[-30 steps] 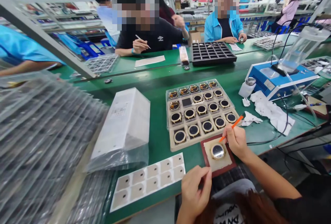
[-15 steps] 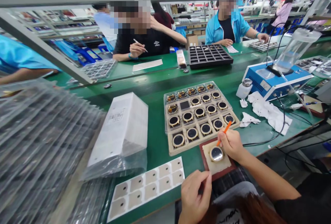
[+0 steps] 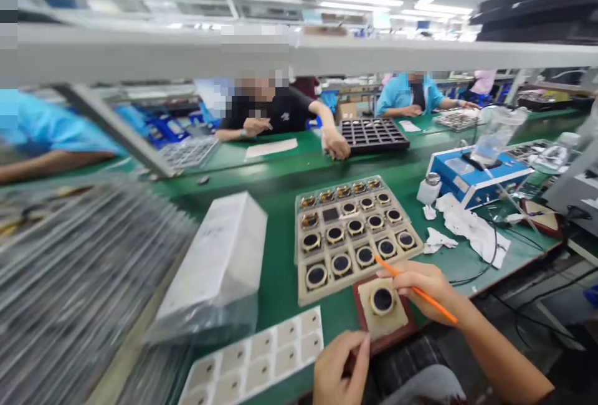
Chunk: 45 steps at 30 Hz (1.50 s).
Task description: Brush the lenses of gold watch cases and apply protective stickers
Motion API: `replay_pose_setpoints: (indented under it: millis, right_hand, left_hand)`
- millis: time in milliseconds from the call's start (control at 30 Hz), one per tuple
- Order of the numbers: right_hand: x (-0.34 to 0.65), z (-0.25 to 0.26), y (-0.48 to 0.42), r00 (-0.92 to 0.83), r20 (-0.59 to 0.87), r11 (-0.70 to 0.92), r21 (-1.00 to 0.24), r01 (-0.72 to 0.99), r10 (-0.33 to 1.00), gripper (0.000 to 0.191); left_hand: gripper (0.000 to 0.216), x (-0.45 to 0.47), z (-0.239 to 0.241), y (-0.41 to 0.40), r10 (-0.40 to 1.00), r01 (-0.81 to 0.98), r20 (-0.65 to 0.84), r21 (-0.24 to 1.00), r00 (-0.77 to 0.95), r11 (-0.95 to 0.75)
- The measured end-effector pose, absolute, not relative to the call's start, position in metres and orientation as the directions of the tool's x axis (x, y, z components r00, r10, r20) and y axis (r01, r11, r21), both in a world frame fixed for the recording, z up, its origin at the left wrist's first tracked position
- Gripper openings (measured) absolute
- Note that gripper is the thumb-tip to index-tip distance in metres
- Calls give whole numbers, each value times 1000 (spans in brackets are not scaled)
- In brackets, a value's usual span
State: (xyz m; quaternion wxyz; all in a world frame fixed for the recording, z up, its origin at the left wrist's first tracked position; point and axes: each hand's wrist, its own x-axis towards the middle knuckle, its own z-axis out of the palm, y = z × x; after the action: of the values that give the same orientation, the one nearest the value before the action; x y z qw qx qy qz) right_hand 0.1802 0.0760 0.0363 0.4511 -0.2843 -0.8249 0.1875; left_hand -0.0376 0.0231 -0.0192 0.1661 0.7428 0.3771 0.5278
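A round gold-rimmed watch case (image 3: 382, 300) with a dark face lies on a cream cloth pad (image 3: 389, 328) over a reddish-brown board (image 3: 393, 344). At the pad's right edge, my right hand (image 3: 427, 290) is closed around a thin orange stick (image 3: 436, 307), its pointed end toward the tray and its other end over my wrist. My left hand (image 3: 340, 364) rests at the board's lower left corner, thumb and fingers pressed together; whatever they may pinch is hidden. Just beyond the pad sits a beige tray (image 3: 327, 293) of several similar watch cases.
A sheet of grey stickers (image 3: 264, 350) lies left of the board, by a white box (image 3: 219, 255) in plastic and stacked clear trays (image 3: 93, 293). Crumpled tissues (image 3: 471, 230), a small bottle (image 3: 428, 190) and a blue device (image 3: 471, 174) stand right. Co-workers sit opposite.
My right hand has turned the orange stick from upright beside the watch case to slanting across the hand. My view has tilted up. A co-worker's arm has come down beside the black tray.
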Motion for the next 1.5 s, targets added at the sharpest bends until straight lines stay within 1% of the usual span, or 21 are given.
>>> replay_pose_setpoints:
  millis: [67, 100, 133, 200, 300, 367, 433, 467, 533, 600, 733, 800, 933, 1033, 1100, 1133, 1267, 1333, 1400, 1433, 1500]
  right_hand:
    - [183, 38, 76, -631, 469, 768, -532, 357, 618, 8]
    - [183, 38, 77, -695, 392, 768, -520, 373, 603, 2]
    - [182, 38, 79, -733, 336, 768, -513, 384, 591, 6]
    - [182, 39, 80, -764, 302, 777, -499, 383, 571, 12]
    - [182, 48, 90, -781, 329, 816, -447, 366, 531, 12]
    - [174, 61, 111, -747, 368, 821, -392, 415, 553, 15]
    - [154, 74, 144, -657, 384, 761, -315, 567, 649, 22]
    - [139, 80, 165, -609, 350, 699, -262, 666, 711, 25]
    - [104, 88, 207, -479, 234, 514, -118, 850, 846, 22]
    - [72, 88, 242, -410, 217, 437, -95, 894, 886, 21]
    - [42, 74, 273, -332, 194, 350, -68, 934, 923, 32]
    - [43, 69, 276, -342, 187, 356, -48, 933, 921, 32]
    - [46, 68, 278, -427, 148, 435, -22, 900, 892, 32]
    - [35, 67, 278, -463, 98, 468, -36, 883, 881, 25]
    - [26, 66, 276, -449, 92, 455, -69, 888, 889, 17]
    - [22, 66, 276, -431, 99, 440, -94, 893, 897, 16]
    - [18, 78, 274, -345, 173, 381, -263, 886, 923, 14]
    - [25, 88, 265, -323, 239, 393, -362, 845, 916, 11]
    - [36, 96, 244, -313, 296, 419, -435, 797, 902, 13]
    - [43, 97, 229, -311, 323, 438, -477, 762, 894, 16]
    - [57, 94, 189, -310, 384, 489, -581, 651, 870, 22]
  left_hand:
    - [15, -37, -13, 23, 743, 388, 642, 645, 192, -658]
    - [16, -37, -11, 23, 750, 394, 632, 650, 195, -650]
    - [16, -36, -9, 24, 757, 398, 624, 656, 192, -641]
    - [18, -36, -9, 24, 766, 394, 618, 669, 176, -630]
    - [20, -37, -13, 23, 778, 365, 613, 699, 138, -615]
    - [22, -40, -15, 21, 792, 334, 599, 728, 114, -599]
    - [23, -42, -16, 20, 811, 295, 576, 761, 102, -577]
    - [24, -42, -16, 19, 821, 280, 562, 776, 99, -565]
    - [25, -43, -15, 18, 838, 267, 536, 797, 98, -541]
    - [27, -44, -14, 16, 848, 268, 519, 807, 101, -526]
    - [27, -47, -17, 14, 857, 274, 499, 813, 128, -514]
    - [26, -48, -18, 14, 852, 269, 503, 808, 146, -524]
    - [27, -47, -18, 14, 845, 199, 503, 823, 181, -532]
    - [26, -48, -17, 15, 846, 169, 496, 833, 195, -527]
    - [24, -49, -17, 15, 841, 180, 504, 824, 198, -537]
    - [23, -50, -17, 15, 840, 189, 506, 821, 199, -539]
    - [21, -54, -23, 15, 858, 204, 475, 836, 196, -509]
    - [22, -55, -25, 16, 888, 142, 430, 880, 165, -453]
    - [18, -56, -22, 18, 928, 0, 369, 929, 60, -369]
    - [16, -56, -19, 19, 939, -77, 343, 936, -28, -344]
    - [21, -55, -8, 23, 917, -187, 320, 911, -237, -367]
